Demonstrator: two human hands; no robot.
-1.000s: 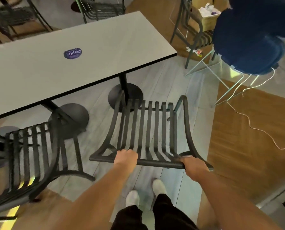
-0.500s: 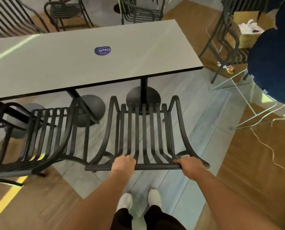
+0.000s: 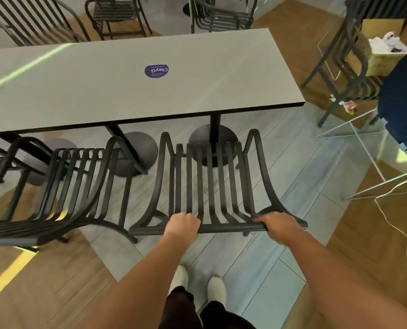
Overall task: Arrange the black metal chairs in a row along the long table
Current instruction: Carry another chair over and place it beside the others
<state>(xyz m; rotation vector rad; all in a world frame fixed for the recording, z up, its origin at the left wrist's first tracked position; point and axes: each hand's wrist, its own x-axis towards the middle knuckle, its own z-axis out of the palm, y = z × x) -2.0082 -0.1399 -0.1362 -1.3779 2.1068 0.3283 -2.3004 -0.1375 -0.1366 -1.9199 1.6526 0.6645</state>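
Head view: the left hand (image 3: 182, 223) and right hand (image 3: 278, 225) each have their grip clamped on the top rail of a black metal chair (image 3: 212, 186). The chair stands on the floor, facing the near long edge of the bench (image 3: 103, 96), toward its right end. A second chair (image 3: 62, 193) stands just beside it, to the left.

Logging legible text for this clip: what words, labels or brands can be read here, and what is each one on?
"ClayG": large white letters on the round purple sticker on the long table, upside down from the camera.
Smaller print on the same sticker: too small to read.
Cardboard box on a chair at the far right: no legible print.
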